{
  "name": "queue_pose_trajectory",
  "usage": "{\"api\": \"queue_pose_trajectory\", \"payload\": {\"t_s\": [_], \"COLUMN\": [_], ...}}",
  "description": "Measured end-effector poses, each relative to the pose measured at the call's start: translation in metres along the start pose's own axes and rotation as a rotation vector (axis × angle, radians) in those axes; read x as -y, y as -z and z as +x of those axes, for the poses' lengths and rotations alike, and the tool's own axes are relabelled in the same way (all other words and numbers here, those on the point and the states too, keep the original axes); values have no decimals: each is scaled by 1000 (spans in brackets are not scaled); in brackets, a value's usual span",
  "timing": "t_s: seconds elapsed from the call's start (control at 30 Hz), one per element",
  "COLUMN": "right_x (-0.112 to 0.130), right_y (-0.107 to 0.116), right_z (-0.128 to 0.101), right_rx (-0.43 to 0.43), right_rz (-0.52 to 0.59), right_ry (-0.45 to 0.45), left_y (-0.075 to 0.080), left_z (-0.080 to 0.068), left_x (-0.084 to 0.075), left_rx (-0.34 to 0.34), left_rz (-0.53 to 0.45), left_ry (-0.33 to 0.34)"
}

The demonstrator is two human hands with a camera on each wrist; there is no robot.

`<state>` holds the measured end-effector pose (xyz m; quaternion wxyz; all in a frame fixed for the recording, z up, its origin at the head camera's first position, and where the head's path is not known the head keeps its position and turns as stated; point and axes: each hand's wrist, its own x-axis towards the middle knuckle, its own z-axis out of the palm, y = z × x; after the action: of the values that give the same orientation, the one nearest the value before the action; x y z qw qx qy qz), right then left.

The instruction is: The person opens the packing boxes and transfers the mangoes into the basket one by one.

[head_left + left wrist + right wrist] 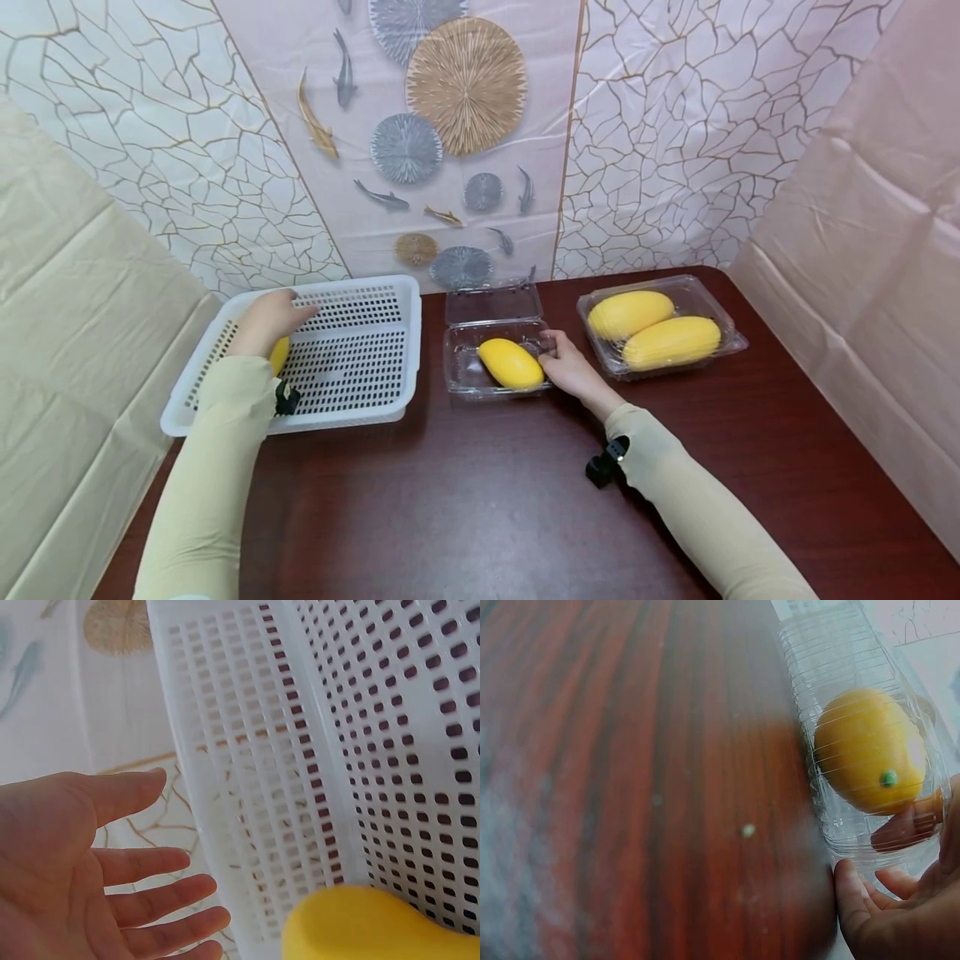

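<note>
My left hand [266, 321] is over the left part of a white perforated plastic basket [412, 350]. Its fingers are extended and hold nothing. Beneath it lies a yellow mango [280, 356], mostly covered by the hand and sleeve in the head view; part of this mango [367, 926] shows in the left wrist view. My right hand [573, 371] pinches the right wall of a small clear plastic box [450, 367], whose lid [492, 307] stands open at the back. One yellow mango [512, 363] lies inside, its green stem end visible in the right wrist view.
A second clear plastic box [733, 337] at the right holds two yellow mangoes [671, 342]. The dark red-brown table [480, 500] runs back to a patterned backdrop [637, 167], and beige cloth [847, 275] hangs at the sides.
</note>
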<state>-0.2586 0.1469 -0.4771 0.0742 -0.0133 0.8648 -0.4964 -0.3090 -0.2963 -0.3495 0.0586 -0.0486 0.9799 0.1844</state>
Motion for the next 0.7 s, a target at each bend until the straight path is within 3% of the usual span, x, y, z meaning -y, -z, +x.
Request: {"api": "queue_pose_trajectory", "payload": {"t_s": [0.27,0.53,0.7], "right_x": [-2,-3,-2], "right_y": [0,0,0], "right_z": [2,2,3], "right_rx": [-2,-7,-6], "right_rz": [-3,-2,-2], "right_ry": [2,5,1], "left_y": [-2,-4,-4], "left_z": [-3,-9,-11], "left_x": [-16,-35,-44], "left_rx": [25,7,9], "left_rz": [13,7,34], "left_ry": [-59,-72,-116]}}
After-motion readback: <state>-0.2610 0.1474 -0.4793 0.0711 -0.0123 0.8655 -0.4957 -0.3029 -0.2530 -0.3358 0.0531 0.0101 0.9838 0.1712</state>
